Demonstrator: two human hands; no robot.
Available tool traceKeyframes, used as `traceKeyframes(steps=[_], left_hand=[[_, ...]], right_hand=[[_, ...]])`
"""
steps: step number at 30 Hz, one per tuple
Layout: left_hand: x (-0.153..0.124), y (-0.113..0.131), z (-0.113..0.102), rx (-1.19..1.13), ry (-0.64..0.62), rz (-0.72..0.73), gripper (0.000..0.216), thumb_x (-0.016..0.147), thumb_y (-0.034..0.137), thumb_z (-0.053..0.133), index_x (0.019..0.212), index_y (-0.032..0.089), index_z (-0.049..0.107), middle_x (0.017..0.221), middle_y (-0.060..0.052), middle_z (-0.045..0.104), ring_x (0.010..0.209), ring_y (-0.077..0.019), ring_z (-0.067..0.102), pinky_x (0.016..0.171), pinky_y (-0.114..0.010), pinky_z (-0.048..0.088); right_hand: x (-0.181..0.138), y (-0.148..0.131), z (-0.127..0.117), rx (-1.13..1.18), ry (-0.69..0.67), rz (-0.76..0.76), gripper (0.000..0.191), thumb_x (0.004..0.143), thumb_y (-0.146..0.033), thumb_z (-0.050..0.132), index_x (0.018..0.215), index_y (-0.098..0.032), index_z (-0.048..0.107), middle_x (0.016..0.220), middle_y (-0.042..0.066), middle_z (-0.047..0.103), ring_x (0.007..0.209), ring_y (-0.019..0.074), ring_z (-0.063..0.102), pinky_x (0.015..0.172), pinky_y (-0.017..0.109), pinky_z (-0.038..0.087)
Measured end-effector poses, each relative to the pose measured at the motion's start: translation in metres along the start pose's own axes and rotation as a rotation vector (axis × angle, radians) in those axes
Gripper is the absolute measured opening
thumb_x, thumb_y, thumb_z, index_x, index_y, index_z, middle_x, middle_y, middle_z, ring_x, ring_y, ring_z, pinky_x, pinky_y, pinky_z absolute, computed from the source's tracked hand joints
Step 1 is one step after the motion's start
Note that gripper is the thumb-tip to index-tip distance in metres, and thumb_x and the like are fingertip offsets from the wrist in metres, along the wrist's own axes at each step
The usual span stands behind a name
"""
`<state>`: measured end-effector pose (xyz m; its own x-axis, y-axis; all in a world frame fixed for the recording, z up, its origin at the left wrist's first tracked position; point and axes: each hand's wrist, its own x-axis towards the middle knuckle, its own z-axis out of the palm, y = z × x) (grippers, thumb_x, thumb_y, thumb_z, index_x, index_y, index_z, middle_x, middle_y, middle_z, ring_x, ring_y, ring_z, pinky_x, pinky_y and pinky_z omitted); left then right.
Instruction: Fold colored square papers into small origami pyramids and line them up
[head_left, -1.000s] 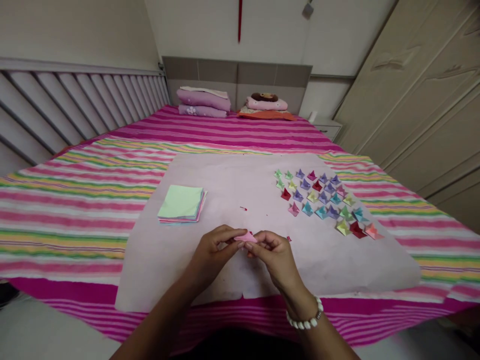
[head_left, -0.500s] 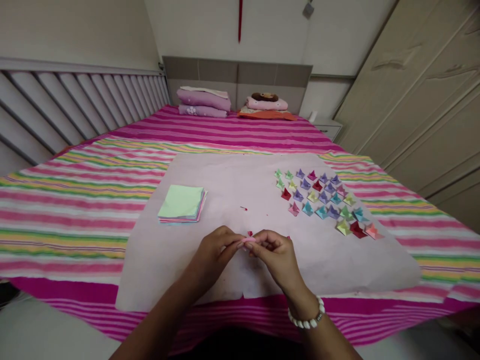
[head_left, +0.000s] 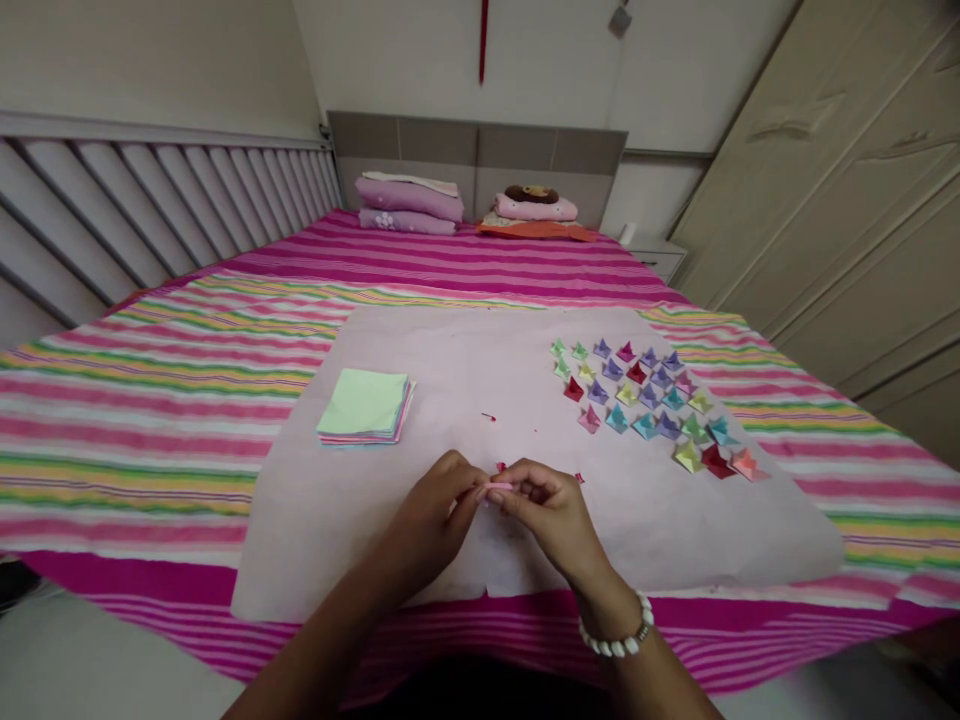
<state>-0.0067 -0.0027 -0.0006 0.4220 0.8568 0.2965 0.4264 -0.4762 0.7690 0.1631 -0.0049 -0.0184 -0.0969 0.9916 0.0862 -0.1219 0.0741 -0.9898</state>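
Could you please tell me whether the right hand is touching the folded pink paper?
Touching: the head view shows the right hand pinching the folded pink paper between its fingers.

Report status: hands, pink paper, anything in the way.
Left hand and right hand pinching pink paper. Paper shows as narrow strip over large sheet. Small red scrap beside right hand; nothing seems to block either hand.

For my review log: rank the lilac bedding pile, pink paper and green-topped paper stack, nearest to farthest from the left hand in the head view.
From the left hand:
1. Pink paper: touching it, on its right.
2. Green-topped paper stack: ahead, to the left.
3. Lilac bedding pile: far ahead, by the headboard.
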Motion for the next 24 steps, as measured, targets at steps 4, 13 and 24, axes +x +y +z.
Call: traceKeyframes(steps=[4, 13, 24], left_hand=[[0.0, -0.002, 0.007, -0.023, 0.036, -0.001, 0.017, 0.091, 0.019, 0.046, 0.082, 0.018, 0.06, 0.08, -0.002, 0.05, 0.075, -0.015, 0.051, 0.069, -0.028, 0.041], [0.007, -0.009, 0.015, -0.325, 0.163, -0.236, 0.021, 0.082, 0.031, 0.06, 0.067, 0.017, 0.064, 0.07, -0.001, 0.058, 0.068, -0.0139, 0.053, 0.066, -0.027, 0.041], [0.012, -0.008, 0.018, -0.468, 0.15, -0.368, 0.027, 0.079, 0.041, 0.06, 0.066, 0.018, 0.066, 0.063, 0.0, 0.061, 0.067, -0.0158, 0.056, 0.066, -0.028, 0.043]], right_hand=[[0.0, -0.001, -0.001, -0.04, 0.013, -0.063, 0.015, 0.069, -0.032, 0.08, 0.068, -0.02, 0.071, 0.07, 0.002, 0.065, 0.065, 0.0151, 0.057, 0.06, 0.027, 0.044], [0.004, 0.008, -0.002, 0.125, 0.004, 0.024, 0.014, 0.073, -0.03, 0.074, 0.065, -0.019, 0.069, 0.064, 0.001, 0.064, 0.062, 0.0141, 0.054, 0.061, 0.027, 0.04], [0.008, 0.014, 0.001, 0.161, 0.155, 0.11, 0.016, 0.064, -0.031, 0.077, 0.059, -0.019, 0.067, 0.055, -0.002, 0.058, 0.052, 0.0111, 0.043, 0.053, 0.024, 0.034]])
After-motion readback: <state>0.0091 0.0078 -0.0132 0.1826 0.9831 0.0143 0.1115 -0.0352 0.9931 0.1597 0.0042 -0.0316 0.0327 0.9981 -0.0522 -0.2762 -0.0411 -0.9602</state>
